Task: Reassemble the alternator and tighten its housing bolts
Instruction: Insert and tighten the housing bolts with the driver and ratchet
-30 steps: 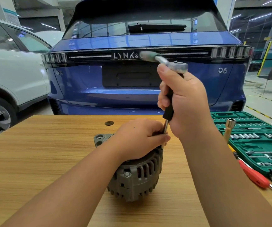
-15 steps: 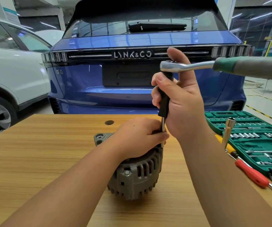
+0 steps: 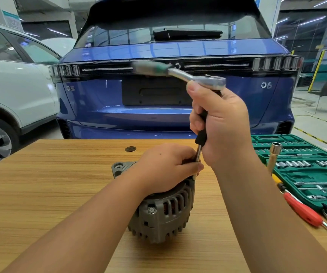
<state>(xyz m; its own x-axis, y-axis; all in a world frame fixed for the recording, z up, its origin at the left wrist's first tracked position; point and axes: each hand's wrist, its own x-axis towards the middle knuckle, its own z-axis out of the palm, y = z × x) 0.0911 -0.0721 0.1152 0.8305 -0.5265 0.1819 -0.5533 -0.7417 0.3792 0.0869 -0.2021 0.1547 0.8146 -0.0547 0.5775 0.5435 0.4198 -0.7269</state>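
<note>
Swung back from the right, the ratchet wrench (image 3: 180, 72) now points its blurred green handle left across the blue car (image 3: 178, 99), its head above the right hand (image 3: 222, 127), whose fingers clench the black extension bar (image 3: 201, 131) standing upright on the alternator (image 3: 164, 211). That grey, finned, slotted housing, 1 bolt (image 3: 152, 211) showing on its flank, sits mid-table (image 3: 40, 194) under the left hand (image 3: 167, 168), which grips its top and the bar's tip. Beside it lies a green socket case (image 3: 306, 174).
</note>
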